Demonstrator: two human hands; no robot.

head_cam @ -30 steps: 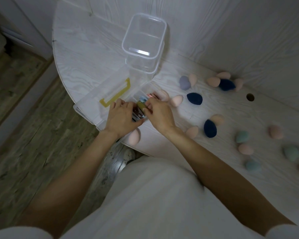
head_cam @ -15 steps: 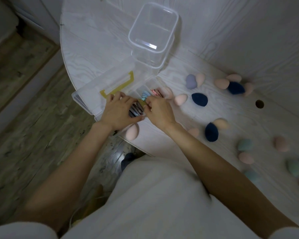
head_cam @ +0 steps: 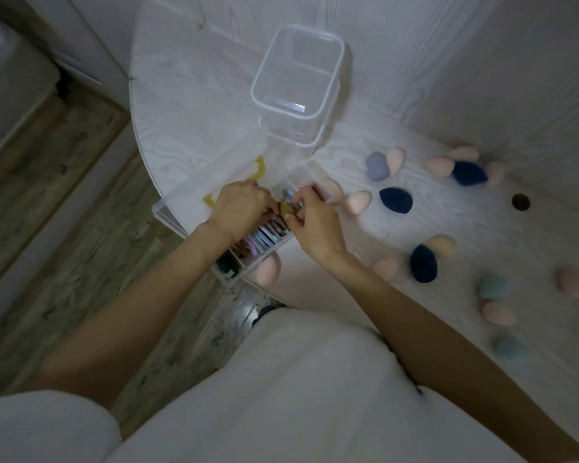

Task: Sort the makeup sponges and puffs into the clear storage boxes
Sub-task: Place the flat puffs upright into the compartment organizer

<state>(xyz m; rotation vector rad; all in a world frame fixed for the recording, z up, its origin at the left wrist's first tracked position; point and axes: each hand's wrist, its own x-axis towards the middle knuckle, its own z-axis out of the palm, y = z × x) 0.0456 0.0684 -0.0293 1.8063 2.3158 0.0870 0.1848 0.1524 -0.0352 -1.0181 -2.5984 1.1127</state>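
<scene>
Holding an olive puff (head_cam: 286, 207) over the divided clear box (head_cam: 248, 252), the left hand (head_cam: 239, 208) and right hand (head_cam: 316, 225) pinch it together. Flat puffs fill this box. A tall clear box (head_cam: 298, 78) stands behind. Egg sponges (head_cam: 395, 200) lie scattered on the white table (head_cam: 188, 95); wood floor (head_cam: 64, 182) lies left.

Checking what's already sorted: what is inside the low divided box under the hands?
The divided box holds flat puffs standing on edge in a row. The left hand and right hand pinch an olive one and cover the middle part.
</scene>
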